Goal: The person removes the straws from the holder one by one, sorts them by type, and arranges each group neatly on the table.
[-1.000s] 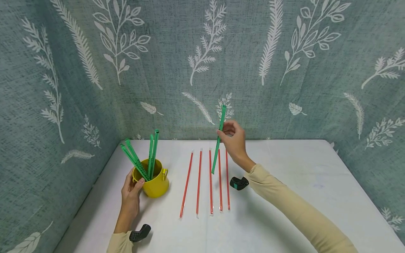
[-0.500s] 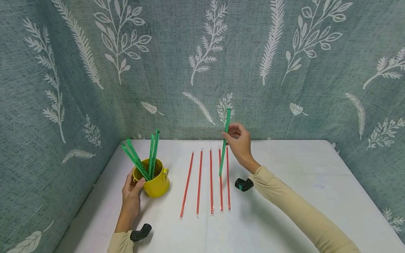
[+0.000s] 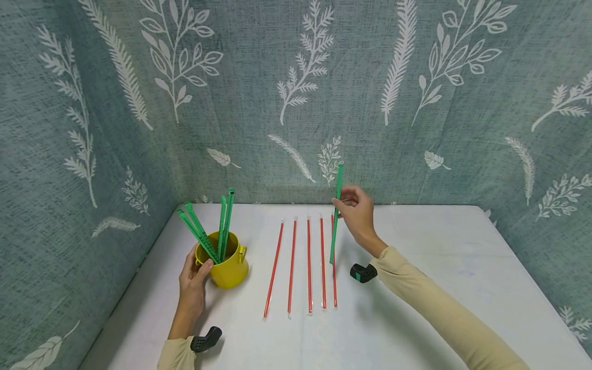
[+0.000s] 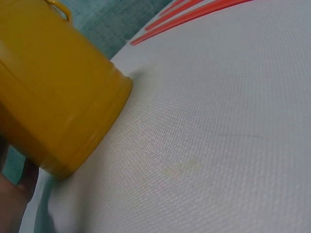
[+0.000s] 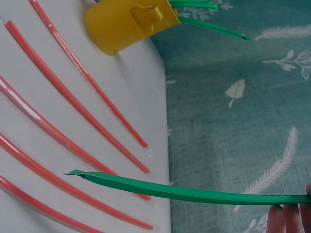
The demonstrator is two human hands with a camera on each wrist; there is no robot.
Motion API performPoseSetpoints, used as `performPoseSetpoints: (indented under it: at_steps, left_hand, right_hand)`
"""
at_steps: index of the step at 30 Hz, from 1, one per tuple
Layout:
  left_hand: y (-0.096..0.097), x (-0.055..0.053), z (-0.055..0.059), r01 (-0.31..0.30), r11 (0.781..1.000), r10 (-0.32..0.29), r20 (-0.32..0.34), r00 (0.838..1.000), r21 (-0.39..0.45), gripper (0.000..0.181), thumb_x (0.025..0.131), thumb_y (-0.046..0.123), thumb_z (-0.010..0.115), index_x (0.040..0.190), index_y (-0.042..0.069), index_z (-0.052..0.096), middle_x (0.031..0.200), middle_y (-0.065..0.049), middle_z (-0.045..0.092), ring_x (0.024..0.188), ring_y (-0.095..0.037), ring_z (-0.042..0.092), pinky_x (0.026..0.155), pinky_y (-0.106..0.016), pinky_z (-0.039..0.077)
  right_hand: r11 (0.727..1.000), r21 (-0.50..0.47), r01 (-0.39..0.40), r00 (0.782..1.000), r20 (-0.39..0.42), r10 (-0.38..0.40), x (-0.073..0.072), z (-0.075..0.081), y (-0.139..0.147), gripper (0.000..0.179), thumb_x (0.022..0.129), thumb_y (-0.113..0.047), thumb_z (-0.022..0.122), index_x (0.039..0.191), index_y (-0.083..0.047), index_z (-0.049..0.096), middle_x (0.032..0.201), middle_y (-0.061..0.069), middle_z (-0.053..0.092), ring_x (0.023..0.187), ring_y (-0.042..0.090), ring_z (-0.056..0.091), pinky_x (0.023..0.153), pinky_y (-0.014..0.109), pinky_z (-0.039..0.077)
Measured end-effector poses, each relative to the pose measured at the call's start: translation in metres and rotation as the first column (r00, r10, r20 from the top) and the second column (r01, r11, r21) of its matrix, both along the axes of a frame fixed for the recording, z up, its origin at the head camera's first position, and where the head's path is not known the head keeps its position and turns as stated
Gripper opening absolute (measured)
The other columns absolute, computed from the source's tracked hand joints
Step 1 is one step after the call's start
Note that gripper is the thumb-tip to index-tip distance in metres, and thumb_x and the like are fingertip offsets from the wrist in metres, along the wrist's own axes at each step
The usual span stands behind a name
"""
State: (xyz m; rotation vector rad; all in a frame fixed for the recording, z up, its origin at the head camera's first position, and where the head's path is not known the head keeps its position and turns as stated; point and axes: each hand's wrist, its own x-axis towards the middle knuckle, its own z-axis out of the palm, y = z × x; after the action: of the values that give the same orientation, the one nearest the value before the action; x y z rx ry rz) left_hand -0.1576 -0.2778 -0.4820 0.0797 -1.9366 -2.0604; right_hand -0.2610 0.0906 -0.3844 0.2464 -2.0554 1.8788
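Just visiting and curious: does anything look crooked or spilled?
Slightly crooked: in the head view, the leftmost red stick slants more than the other four red sticks, its near end swung left. I see nothing spilled.

The head view faced forward and down over the table (image 3: 430,231); 2 tilted wrist views looked from nearer, the left's closest. All 3 shared the yellow pot (image 3: 229,275) (upper left in the left wrist's frame) and red sticks (image 3: 309,267).

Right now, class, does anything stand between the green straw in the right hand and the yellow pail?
Nothing upright is visible between the green straw and yellow pail; only red straws lie there, flat on the table.
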Motion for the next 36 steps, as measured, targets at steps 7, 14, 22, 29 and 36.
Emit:
performPoseSetpoints:
  at_steps: [7,14,22,29,36]
  left_hand:
    - [0.001,0.0,0.001,-0.006,1.0,0.006,0.01,1.0,0.0,0.056,0.095,0.008,0.051,0.147,0.018,0.033,0.135,0.001,0.041,0.121,-0.016,0.039,0.097,-0.015,0.036]
    - [0.001,0.0,0.001,-0.012,1.0,0.013,0.012,1.0,-0.005,0.056,0.095,0.009,0.051,0.147,0.018,0.033,0.135,0.0,0.041,0.12,-0.016,0.038,0.097,-0.015,0.036]
    - [0.001,0.0,0.003,-0.01,1.0,0.01,0.021,1.0,0.001,0.056,0.095,0.01,0.053,0.147,0.018,0.033,0.136,0.0,0.041,0.121,-0.016,0.039,0.097,-0.015,0.037]
    - [0.001,0.001,0.004,-0.008,1.0,0.008,0.028,1.0,0.002,0.056,0.095,0.01,0.052,0.147,0.019,0.033,0.134,0.0,0.041,0.12,-0.017,0.039,0.097,-0.015,0.037]
    - [0.001,0.001,0.004,-0.009,1.0,0.009,0.025,1.0,0.001,0.056,0.094,0.01,0.052,0.147,0.019,0.033,0.133,0.0,0.042,0.119,-0.017,0.04,0.096,-0.016,0.037]
  right_hand:
    - [1.0,0.005,0.022,0.999,0.027,-0.022,0.0,-0.01,0.008,0.027,0.085,-0.004,0.068,0.11,0.002,0.058,0.096,0.017,0.059,0.075,0.013,0.059,0.061,0.038,0.055]
    - [0.999,0.024,0.041,0.998,0.047,-0.043,0.003,-0.021,0.014,0.026,0.086,-0.004,0.067,0.11,0.002,0.059,0.096,0.017,0.06,0.071,0.013,0.06,0.058,0.033,0.055]
    - [0.999,0.031,0.044,0.994,0.1,-0.047,0.004,-0.03,0.019,0.027,0.085,-0.005,0.068,0.109,0.002,0.06,0.095,0.016,0.06,0.07,0.016,0.061,0.061,0.045,0.055]
    - [0.999,0.034,0.041,0.983,0.176,-0.047,0.004,-0.038,0.023,0.027,0.085,-0.006,0.068,0.11,0.002,0.06,0.096,0.015,0.058,0.067,0.013,0.059,0.058,0.04,0.055]
    - [0.999,0.04,0.032,0.967,0.25,-0.041,0.004,-0.048,0.026,0.026,0.086,-0.007,0.068,0.109,0.002,0.06,0.097,0.015,0.057,0.064,0.012,0.058,0.053,0.035,0.055]
